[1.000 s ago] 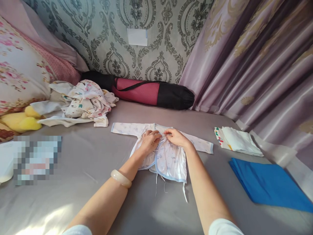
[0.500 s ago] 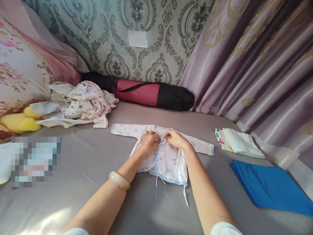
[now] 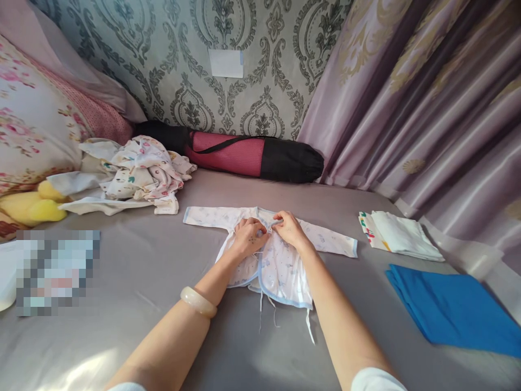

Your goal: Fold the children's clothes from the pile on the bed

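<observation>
"So, where's the little jacket [image 3: 285, 271]?"

"Around the middle of the bed [image 3: 163, 255], front up, neck toward the far edge, sleeves spread toward the left and right edges."

"And the hands?"

"Both the left hand [image 3: 249, 237] and the right hand [image 3: 288, 228] pinch at the chest, thumbs against fingertips, just beside each other. Which strand each one has is too small to tell."

"How would you do that well?"

"I'd rest the wrists lightly so the cloth lies flat, and draw evenly from both sides. Strands that thin would probably pucker the front if tugged. The blue trim [image 3: 260, 271] should run smooth, without a twist. I'd also mind the loose tie [image 3: 310, 327] past the hem, on the near-edge side; a forearm could drag it."
</observation>
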The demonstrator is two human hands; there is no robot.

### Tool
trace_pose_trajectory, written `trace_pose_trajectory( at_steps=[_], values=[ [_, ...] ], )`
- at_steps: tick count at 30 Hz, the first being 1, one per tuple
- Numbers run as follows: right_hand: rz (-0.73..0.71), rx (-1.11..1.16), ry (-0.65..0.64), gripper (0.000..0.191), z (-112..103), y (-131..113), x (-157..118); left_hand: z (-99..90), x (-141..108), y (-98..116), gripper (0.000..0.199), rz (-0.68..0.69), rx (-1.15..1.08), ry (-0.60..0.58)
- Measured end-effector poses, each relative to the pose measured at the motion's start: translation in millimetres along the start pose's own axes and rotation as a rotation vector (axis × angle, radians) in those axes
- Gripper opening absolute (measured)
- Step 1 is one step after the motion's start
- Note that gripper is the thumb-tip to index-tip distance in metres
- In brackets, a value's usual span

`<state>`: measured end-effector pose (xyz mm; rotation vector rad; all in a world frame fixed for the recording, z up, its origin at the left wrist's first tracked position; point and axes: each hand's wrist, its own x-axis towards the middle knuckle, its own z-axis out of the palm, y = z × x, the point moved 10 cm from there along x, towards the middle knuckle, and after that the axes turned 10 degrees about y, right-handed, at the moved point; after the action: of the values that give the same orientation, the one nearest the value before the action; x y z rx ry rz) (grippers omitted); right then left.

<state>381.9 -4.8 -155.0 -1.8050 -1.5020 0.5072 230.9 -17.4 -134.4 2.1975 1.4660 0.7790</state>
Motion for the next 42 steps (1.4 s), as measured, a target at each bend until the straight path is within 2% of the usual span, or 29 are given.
trace_pose_trajectory(
  at_steps=[3, 6, 8, 9, 11, 13, 15, 18, 23, 27, 29, 32, 34, 36, 39, 42],
  values=[
    [-0.049, -0.021, -0.014, 0.032, -3.7, -9.3, -2.0, -0.3, -1.3, 3.5, 0.02, 0.033, 0.037, -0.018],
    [-0.069, -0.104, 0.11, 0.035, -32.8, -15.1, -1.5, -4.5, 1.2, 7.5, 0.023, 0.073, 0.047, -0.05],
    [-0.073, -0.235, 0.196, 0.04, -54.0, -17.8, -4.4, -13.3, 5.4, 8.5, 0.028, 0.117, 0.072, -0.019],
    [-0.074, -0.306, 0.193, 0.042, -58.4, -18.9, -6.9, -17.7, 7.4, 7.6, 0.031, 0.142, 0.101, 0.005],
    [-0.054, -0.43, 0.092, 0.046, -52.3, -17.1, -13.1, -20.4, 9.7, 0.8, 0.038, 0.174, 0.183, 0.018],
    [0.009, -0.509, -0.043, 0.051, -35.5, -9.4, -20.4, -14.0, 9.8, -13.6, 0.044, 0.153, 0.267, -0.033],
    [0.054, -0.545, -0.115, 0.058, -18.8, -3.2, -25.6, -6.3, 8.4, -28.1, 0.051, 0.112, 0.333, -0.085],
    [0.021, -0.576, -0.083, 0.065, -3.4, -2.5, -26.6, -0.6, 6.7, -37.3, 0.058, 0.086, 0.393, -0.108],
    [-0.034, -0.606, -0.026, 0.067, 5.2, -0.3, -27.5, 0.4, 6.5, -36.2, 0.061, 0.081, 0.424, -0.111],
    [-0.007, -0.558, -0.084, 0.067, -0.6, -2.5, -26.9, 0.0, 8.9, -41.0, 0.063, 0.052, 0.385, -0.192],
    [0.013, -0.488, -0.11, 0.068, -14.0, -7.2, -25.7, -9.3, 13.7, -43.5, 0.062, 0.039, 0.362, -0.194],
    [0.068, -0.455, -0.03, 0.069, -50.9, -9.4, -27.0, -37.6, 24.4, -50.0, 0.059, 0.026, 0.383, -0.074],
    [0.072, -0.502, 0.015, 0.07, -66.9, -5.9, -34.0, -52.3, 27.9, -62.0, 0.06, -0.006, 0.423, -0.001],
    [0.055, -0.551, -0.008, 0.07, -64.9, 2.5, -44.7, -52.9, 26.5, -81.3, 0.064, -0.072, 0.457, -0.015],
    [0.05, -0.584, -0.049, 0.07, -49.5, 20.1, -57.4, -40.2, 20.8, -106.2, 0.068, -0.16, 0.483, -0.106],
    [0.058, -0.499, -0.062, 0.068, -45.7, 33.4, -57.2, -39.0, 20.9, -111.4, 0.067, -0.174, 0.465, -0.127]
  ],
)
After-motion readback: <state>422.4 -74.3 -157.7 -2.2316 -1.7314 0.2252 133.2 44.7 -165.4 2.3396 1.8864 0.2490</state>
